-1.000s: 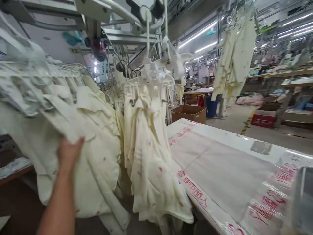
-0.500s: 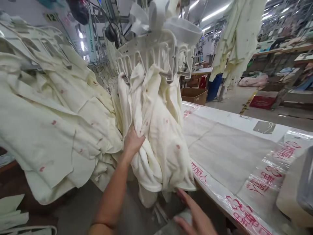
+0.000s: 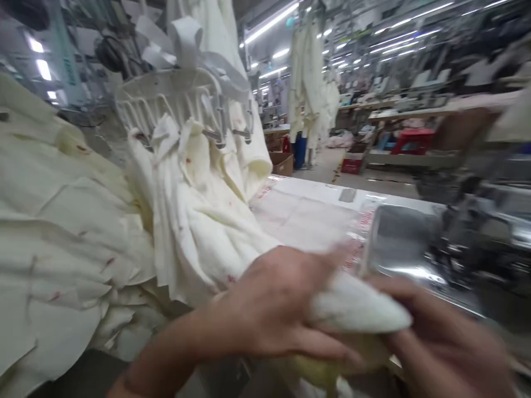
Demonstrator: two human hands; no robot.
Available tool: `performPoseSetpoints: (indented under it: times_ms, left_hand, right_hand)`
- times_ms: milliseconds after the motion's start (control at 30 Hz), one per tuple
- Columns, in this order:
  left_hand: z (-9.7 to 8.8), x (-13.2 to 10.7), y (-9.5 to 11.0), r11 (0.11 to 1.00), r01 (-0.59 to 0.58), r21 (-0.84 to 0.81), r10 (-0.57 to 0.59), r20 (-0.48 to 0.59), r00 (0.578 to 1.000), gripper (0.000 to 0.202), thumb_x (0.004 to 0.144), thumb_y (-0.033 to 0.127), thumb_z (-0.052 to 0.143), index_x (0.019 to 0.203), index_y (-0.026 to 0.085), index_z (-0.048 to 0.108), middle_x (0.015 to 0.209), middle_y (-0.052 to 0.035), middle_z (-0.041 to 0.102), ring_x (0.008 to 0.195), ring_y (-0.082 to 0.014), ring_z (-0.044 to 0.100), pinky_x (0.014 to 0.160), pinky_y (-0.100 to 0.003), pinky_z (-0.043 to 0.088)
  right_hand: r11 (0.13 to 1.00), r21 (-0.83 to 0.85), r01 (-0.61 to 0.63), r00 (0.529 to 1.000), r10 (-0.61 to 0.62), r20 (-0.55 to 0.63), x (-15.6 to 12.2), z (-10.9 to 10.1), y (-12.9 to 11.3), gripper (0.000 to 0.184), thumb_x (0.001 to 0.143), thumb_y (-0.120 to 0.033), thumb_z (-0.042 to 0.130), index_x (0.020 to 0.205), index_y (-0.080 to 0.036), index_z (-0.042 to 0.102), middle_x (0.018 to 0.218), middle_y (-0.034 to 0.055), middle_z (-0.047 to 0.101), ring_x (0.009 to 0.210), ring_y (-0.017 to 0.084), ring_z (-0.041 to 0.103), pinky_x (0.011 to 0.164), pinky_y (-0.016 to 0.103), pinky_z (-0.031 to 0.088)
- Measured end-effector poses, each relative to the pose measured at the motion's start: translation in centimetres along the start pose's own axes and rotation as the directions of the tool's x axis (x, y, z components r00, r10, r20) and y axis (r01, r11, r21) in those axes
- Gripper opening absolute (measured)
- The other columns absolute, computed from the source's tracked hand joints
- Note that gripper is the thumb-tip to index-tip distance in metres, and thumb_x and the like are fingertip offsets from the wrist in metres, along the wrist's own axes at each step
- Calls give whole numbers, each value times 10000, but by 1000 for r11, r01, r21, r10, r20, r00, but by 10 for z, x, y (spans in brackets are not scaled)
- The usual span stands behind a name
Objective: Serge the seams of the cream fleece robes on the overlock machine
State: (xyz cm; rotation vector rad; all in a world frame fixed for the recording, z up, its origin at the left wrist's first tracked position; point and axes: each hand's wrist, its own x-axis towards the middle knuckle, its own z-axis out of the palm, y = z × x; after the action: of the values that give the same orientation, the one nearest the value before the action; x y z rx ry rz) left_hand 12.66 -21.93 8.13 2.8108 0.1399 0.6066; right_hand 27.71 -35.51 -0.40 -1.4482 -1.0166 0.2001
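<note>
Cream cloth with small reddish prints point(image 3: 207, 226) hangs from a clear plastic clip hanger point(image 3: 170, 91) and stretches down to the right toward my hands. My left hand point(image 3: 277, 304) is closed on this cloth, with a folded part of it point(image 3: 360, 304) sticking out past the fingers. Opposite it, my right hand point(image 3: 448, 342), smeared by motion, pinches the far end of the same fold. Both hands are in front of the white table, close to its near edge. What lies under the fold is partly hidden.
More printed cream cloth pieces point(image 3: 62, 232) hang in a bunch at left. A white table point(image 3: 315, 190) with a plastic-covered grey sheet runs to the right, toward a blurred shiny metal machine point(image 3: 406, 243). Behind stand a cardboard box point(image 3: 281, 163) and a blue bin point(image 3: 299, 150).
The view has swung right. My left hand has moved right and down with the cloth, pulling it sideways. My right hand, earlier near the cloth's lower hem, now grips its end.
</note>
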Motion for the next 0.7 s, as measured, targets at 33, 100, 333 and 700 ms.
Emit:
performPoseSetpoints:
  times_ms: [33,100,333,700]
  left_hand:
    - [0,22,12,994,-63,-84,67,45,997,630,767,297,649,1343,281,394,1218,-15,594,1031,-213,602,837,-280,487]
    - [-3,62,25,981,-121,-153,109,-89,990,411,802,178,575,1206,239,539,989,15,667,852,-171,632,729,-249,486]
    - [-4,117,4,997,-26,-73,7,-257,966,190,833,349,545,816,171,610,704,34,575,647,-131,538,597,-220,385]
    - [23,113,-40,993,-18,-120,30,98,995,208,882,323,427,781,190,550,844,-17,579,807,-180,518,759,-287,417]
  right_hand:
    - [995,93,29,994,-19,-108,10,-19,-9,560,718,-603,616,1188,-305,551,1002,95,663,838,256,658,679,323,550]
    - [990,140,0,998,-10,64,18,-47,-8,833,645,-680,632,1357,-321,389,1247,105,564,1078,298,585,840,380,521]
    - [975,-161,-153,941,193,278,-35,-33,73,375,811,-366,584,1162,-235,588,1222,90,587,1176,258,507,1011,413,385]
    - [967,-95,-238,933,254,254,-74,-11,100,204,912,-381,382,955,-226,507,910,25,573,793,142,542,709,227,451]
